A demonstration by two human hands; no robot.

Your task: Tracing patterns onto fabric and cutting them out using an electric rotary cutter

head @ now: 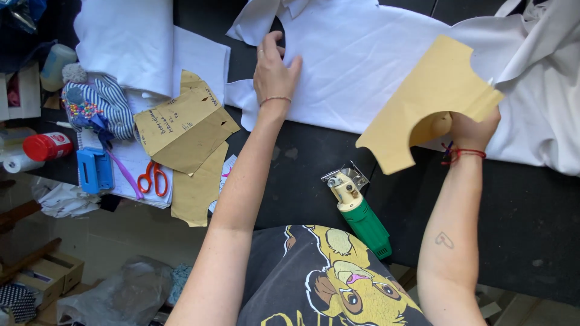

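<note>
White fabric [362, 54], tan paper pattern [423, 102]

Both my arms are bare to above the elbow, no sleeves in view. My left hand [275, 71] has a ring on one finger and a thin beaded bracelet at the wrist. My right hand [474, 130] has red string bracelets at the wrist, knotted, with a short dark tail hanging off. Small heart-outline tattoo on the right forearm. I'm wearing a dark grey t-shirt with a yellow-and-tan cartoon lion cub print and yellow lettering below it.
</note>
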